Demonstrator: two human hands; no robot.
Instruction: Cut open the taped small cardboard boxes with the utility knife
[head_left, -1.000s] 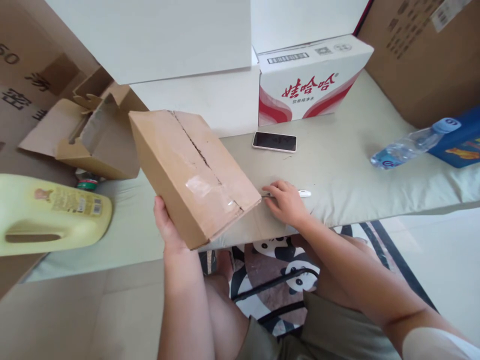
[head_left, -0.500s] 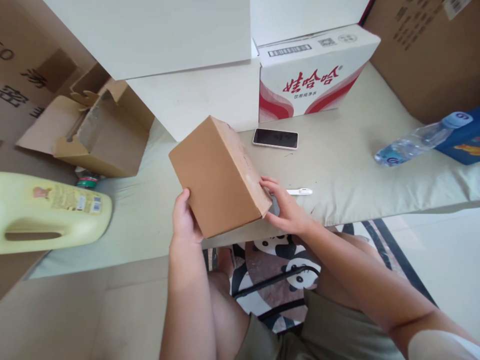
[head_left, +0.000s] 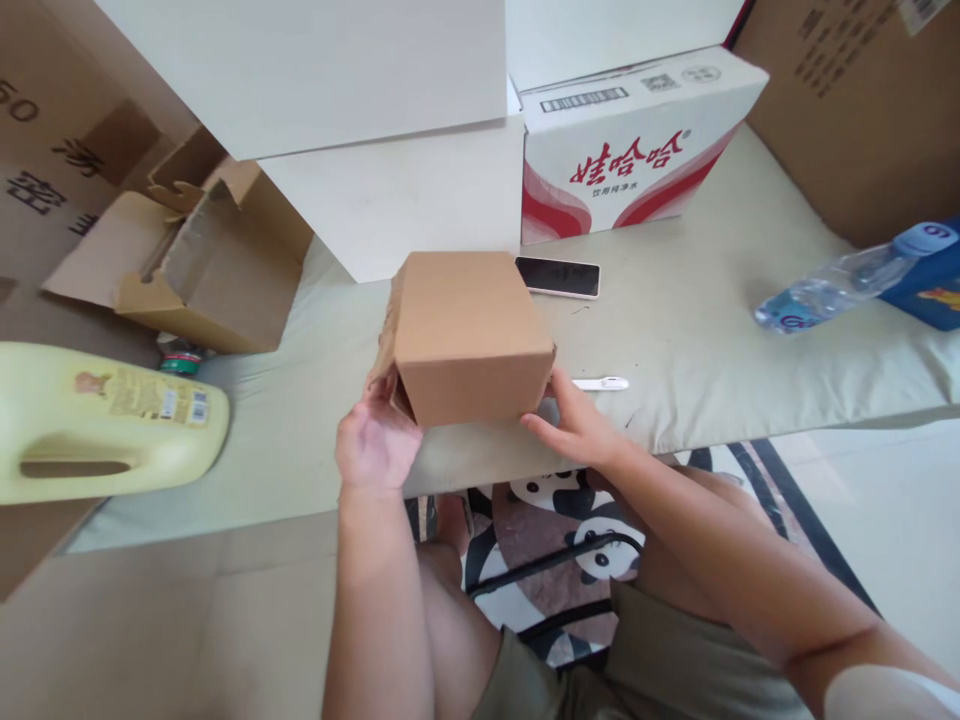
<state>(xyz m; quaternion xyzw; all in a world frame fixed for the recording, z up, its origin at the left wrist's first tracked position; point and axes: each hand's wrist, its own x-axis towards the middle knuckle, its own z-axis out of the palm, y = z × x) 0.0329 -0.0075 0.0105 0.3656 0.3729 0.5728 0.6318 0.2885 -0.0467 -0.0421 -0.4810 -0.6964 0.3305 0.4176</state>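
Brown rectangular cardboard box point(head_left: 472, 320), one.
Held between left hand point(head_left: 377, 442), near-left corner, and right hand point(head_left: 577, 425), near-right corner.

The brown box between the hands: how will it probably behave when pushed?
The brown box is likely fairly stiff: its top and front look flat. Its left end may flex, as an edge gapes beside the left hand. Being wide and low, it probably slides before tipping.

Plain brown cardboard box point(head_left: 469, 310), blank face upward, left end ragged and gaping, between left hand point(head_left: 377, 445) and right hand point(head_left: 576, 420)
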